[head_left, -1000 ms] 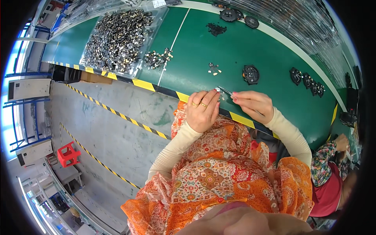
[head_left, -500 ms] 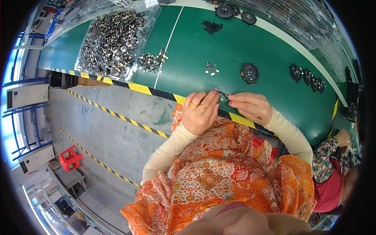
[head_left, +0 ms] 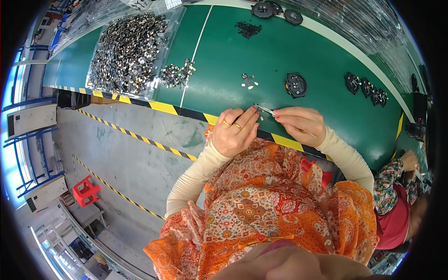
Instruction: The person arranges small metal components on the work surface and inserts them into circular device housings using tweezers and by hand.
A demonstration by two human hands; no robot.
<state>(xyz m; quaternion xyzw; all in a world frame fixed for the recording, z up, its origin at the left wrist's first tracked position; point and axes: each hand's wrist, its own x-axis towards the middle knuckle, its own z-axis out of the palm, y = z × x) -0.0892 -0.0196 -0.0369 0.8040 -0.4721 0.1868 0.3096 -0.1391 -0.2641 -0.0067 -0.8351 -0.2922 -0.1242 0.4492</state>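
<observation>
Over the green table's near edge, my right hand (head_left: 302,125) is closed on a pair of metal tweezers (head_left: 267,110). Their points reach left to the fingertips of my left hand (head_left: 234,133), and their rear end sticks out below the right palm. My left hand is closed, with thumb and fingers pinched at a tiny dark part (head_left: 255,105), mostly hidden by the fingertips. A small pale tab shows just below the tweezers. Beyond the hands lie a few small parts with gold-coloured tabs (head_left: 249,82) and a round black watch housing (head_left: 296,85).
A big heap of small parts (head_left: 128,53) fills a clear bag at the left, with a smaller pile (head_left: 177,74) beside it. Tiny black pieces (head_left: 248,30) lie at the back. Several black housings (head_left: 366,88) stand at the right. A co-worker's hand (head_left: 409,161) shows at far right.
The tweezers have turned in my right hand, so their rear end now shows below the palm. My right fingers have shifted slightly; my left hand stays almost in place.
</observation>
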